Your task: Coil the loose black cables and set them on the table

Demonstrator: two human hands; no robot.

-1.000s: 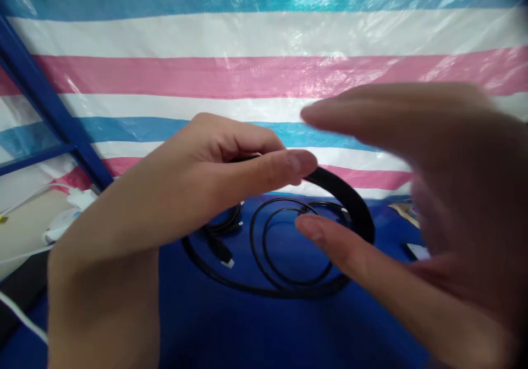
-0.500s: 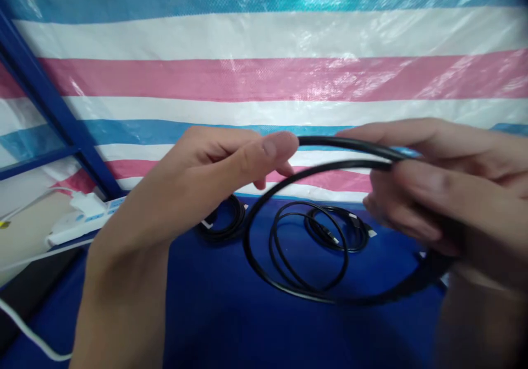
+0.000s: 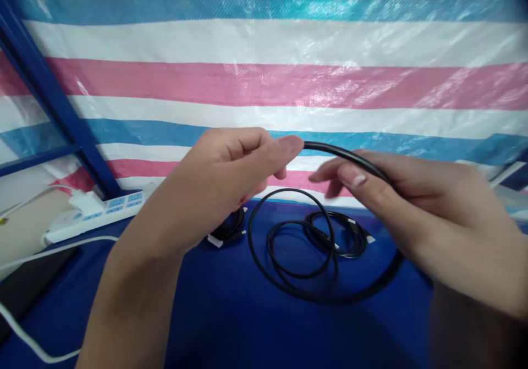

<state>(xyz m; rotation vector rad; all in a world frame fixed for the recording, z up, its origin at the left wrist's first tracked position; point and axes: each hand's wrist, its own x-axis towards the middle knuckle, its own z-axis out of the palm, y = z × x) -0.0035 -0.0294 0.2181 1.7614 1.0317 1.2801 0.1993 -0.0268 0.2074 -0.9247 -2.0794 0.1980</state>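
Between the thumb and fingers of my left hand (image 3: 243, 165), a black cable (image 3: 342, 152) is pinched near the middle of the view. From there it arcs right into my right hand (image 3: 424, 204), which holds it loosely between thumb and index finger; the other fingertips reach toward my left hand. The cable's slack hangs in a large loop (image 3: 264, 273) below the hands, with smaller loops inside it. Its ends are hidden or too blurred to make out.
Coiled black cables with white tags lie on the blue table (image 3: 231, 325): one coil (image 3: 229, 227) near my left wrist, another coil (image 3: 358, 237) behind the loops. At left are a white power strip (image 3: 115, 207), a plugged-in charger (image 3: 86, 201), a white cord (image 3: 25, 333) and a flat black object (image 3: 37, 281). Striped sheeting (image 3: 264, 83) hangs behind.
My right hand has loosened and turned, its fingers now stretched out along the cable rather than curled around two strands. The upper strand is no longer doubled there. My left hand keeps its pinch.
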